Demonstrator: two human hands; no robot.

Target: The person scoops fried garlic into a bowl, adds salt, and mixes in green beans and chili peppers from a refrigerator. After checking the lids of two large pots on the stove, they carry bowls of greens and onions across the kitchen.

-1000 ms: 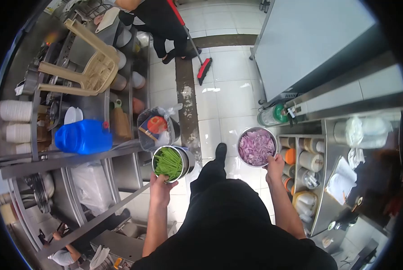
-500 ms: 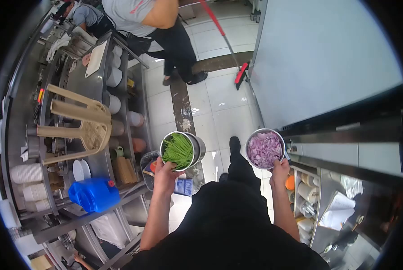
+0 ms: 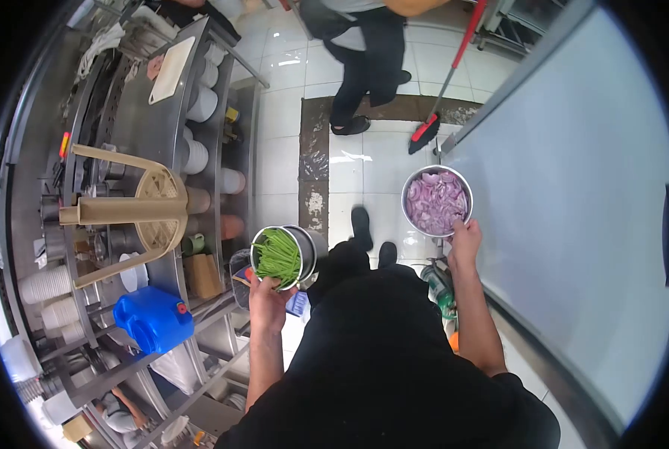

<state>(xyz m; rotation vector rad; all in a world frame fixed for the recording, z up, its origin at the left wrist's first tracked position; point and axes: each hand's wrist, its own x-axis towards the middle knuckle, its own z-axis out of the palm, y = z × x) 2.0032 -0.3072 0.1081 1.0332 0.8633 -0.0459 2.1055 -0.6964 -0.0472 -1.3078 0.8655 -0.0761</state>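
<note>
My left hand (image 3: 270,301) grips the near rim of a round metal container of cut green vegetables (image 3: 277,257). Another metal container (image 3: 313,251) shows just behind it on the right. My right hand (image 3: 464,241) is closed on the near rim of a round metal bowl (image 3: 405,196), which holds sliced purple onions (image 3: 437,202). Both are held apart over the tiled floor, in front of my body.
A steel counter (image 3: 143,123) on the left bears an upturned beige chair (image 3: 162,209), a blue jug (image 3: 153,319) and a white board (image 3: 173,69). A person (image 3: 360,67) stands ahead beside a red broom (image 3: 425,133). A large pale panel (image 3: 566,202) fills the right.
The view has shifted, and the pale panel now takes up the right side where shelves showed. My feet have changed position. The onion bowl is higher in view. The person ahead appears farther right.
</note>
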